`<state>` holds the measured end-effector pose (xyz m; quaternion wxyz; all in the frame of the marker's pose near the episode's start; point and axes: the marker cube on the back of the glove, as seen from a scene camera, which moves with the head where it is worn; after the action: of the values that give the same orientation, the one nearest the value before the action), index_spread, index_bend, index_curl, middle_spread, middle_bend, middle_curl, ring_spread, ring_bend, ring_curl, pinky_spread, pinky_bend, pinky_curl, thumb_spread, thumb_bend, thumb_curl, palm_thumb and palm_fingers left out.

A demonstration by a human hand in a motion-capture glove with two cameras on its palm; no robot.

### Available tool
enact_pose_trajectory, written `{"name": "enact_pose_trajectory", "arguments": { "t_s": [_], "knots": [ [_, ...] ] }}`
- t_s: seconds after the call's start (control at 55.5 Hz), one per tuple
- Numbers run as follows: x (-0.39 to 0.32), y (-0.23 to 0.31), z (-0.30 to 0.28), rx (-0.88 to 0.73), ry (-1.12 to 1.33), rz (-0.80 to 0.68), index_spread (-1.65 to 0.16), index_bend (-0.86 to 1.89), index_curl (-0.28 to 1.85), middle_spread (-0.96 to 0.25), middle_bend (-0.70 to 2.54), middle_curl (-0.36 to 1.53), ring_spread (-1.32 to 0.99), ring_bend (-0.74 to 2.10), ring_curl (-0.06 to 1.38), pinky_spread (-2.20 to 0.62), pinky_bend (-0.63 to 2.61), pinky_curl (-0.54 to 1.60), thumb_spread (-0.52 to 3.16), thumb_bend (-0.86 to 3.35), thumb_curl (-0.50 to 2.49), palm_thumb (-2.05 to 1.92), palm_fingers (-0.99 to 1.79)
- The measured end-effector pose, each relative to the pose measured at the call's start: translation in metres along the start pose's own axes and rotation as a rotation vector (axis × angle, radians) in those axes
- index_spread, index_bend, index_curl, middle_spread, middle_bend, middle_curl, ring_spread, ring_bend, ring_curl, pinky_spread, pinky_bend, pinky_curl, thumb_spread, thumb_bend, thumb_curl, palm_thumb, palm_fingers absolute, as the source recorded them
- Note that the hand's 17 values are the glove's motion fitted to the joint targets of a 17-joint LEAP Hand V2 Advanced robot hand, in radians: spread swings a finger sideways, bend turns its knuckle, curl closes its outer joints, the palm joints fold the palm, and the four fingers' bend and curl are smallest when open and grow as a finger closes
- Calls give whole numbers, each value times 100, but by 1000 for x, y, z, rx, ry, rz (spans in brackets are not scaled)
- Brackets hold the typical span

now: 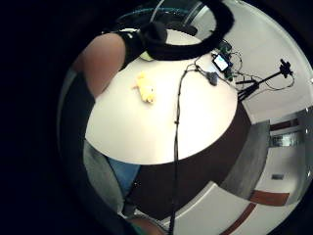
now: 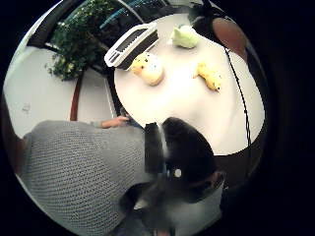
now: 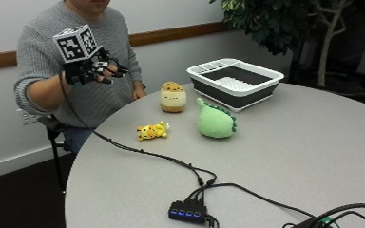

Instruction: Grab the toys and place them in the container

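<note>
Nearest the outside camera sits a small black hub (image 3: 187,211) with blue lights, its cable crossing the tabletop (image 3: 309,156) toward the person. Beyond it, all three toys lie short of the container (image 3: 235,82), presumably set out ready for collection: the green dinosaur plush (image 3: 215,120) closest to the container, the cream spotted plush (image 3: 173,97) upright beside it, the small yellow plush (image 3: 151,131) farthest. The right hand (image 3: 91,70) is raised off the tabletop's edge, well away from the container, its grip loosely curled and holding nothing.

Three plush toys on the counter (image 3: 334,142): small yellow toy (image 3: 152,131) lying flat, green dinosaur (image 3: 215,122) upright, cream toy (image 3: 173,97), perhaps spotted, standing near white-rimmed dark container (image 3: 235,81).
</note>
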<state>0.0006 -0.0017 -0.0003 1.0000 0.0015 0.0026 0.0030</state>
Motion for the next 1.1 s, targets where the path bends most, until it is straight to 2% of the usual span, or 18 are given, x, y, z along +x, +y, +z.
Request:
{"name": "enact_pose_trajectory", "arguments": {
  "t_s": [0.126, 0.271, 0.757, 0.92, 1.01, 1.1],
  "knots": [
    [-1, -3, -1, -4, 4, -2, -24, 29, 13, -15, 16, 5, -14, 20, 6, 2, 56, 18, 89, 2, 4, 0, 29],
    [0, -5, 1, -13, 8, -1, -31, 30, 19, -19, 17, 9, -19, 22, 9, 2, 59, 22, 119, 0, 9, -1, 26],
    [-27, -43, 15, -29, -46, -56, -36, 29, 31, -21, 18, 20, -25, 27, 16, 2, 64, 28, 141, -2, 18, -3, 20],
    [-62, -112, 23, -78, -164, -161, -36, 28, 33, -22, 18, 22, -25, 29, 18, 2, 64, 29, 142, -2, 19, -2, 20],
    [-110, -163, 36, -131, -158, -256, -36, 17, 33, -21, 15, 22, -25, 34, 21, 2, 71, 31, 143, -2, 20, -2, 13],
    [-140, -191, 46, -171, -105, -330, -35, 14, 32, -20, 13, 22, -24, 38, 23, 2, 79, 34, 143, -1, 21, -1, 5]
  ]
}}
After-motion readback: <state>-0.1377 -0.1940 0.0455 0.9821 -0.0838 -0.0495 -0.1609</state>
